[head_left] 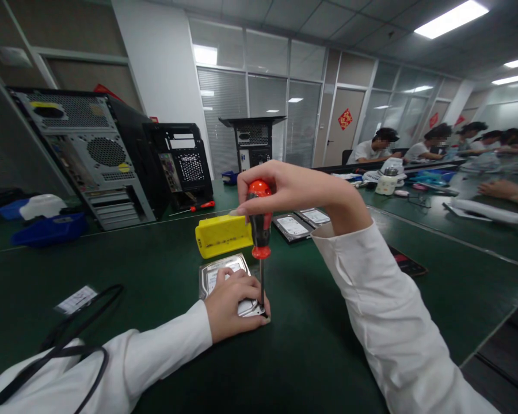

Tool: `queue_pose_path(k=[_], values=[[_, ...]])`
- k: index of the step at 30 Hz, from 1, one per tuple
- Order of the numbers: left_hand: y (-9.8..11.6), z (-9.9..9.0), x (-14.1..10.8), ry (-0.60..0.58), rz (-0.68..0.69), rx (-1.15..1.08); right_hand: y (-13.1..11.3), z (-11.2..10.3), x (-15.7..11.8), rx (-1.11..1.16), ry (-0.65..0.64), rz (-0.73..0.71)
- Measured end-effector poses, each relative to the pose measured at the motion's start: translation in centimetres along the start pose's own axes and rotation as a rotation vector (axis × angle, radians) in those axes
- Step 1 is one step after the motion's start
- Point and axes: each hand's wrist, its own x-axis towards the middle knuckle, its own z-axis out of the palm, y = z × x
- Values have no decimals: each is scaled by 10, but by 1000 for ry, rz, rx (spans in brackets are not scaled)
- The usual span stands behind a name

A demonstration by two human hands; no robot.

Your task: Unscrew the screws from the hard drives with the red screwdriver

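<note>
A silver hard drive (211, 272) lies flat on the green table (311, 299). My left hand (235, 302) rests over it, fingers wrapped round its near part and hiding much of its label. From above, my right hand (276, 187) grips the red and black handle of a screwdriver (261, 230). The screwdriver stands upright, its tip down at the drive's near right corner, beside my left fingertips. Just behind the drive sits a yellow tray (222, 236) with small dark pieces in it.
Two more hard drives (292, 226) lie behind my right wrist. Computer cases (107, 155) stand at the back left, near a red-handled screwdriver (202, 205) and a blue bin (49, 229). A black cable (86, 310) crosses at left. Several people sit at the far right.
</note>
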Motion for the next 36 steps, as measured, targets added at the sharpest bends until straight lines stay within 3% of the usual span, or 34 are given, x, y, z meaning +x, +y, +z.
queue_pose_path(k=[3,7,13,20,29,36], values=[[2,0,0,6,5,14,1,1,1,-107,53,58],[4,-1,0,-1,3,20,1,2,3,-77,37,-18],[2,0,0,3,1,17,-1,-1,0,194,-121,-159],[0,0,0,3,3,4,-7,-2,-7,586,-290,-182],[0,0,0,4,13,9,-5,-1,-2,426,-180,-166],[1,0,0,9,1,5,-8,-1,-6,534,-211,-61]])
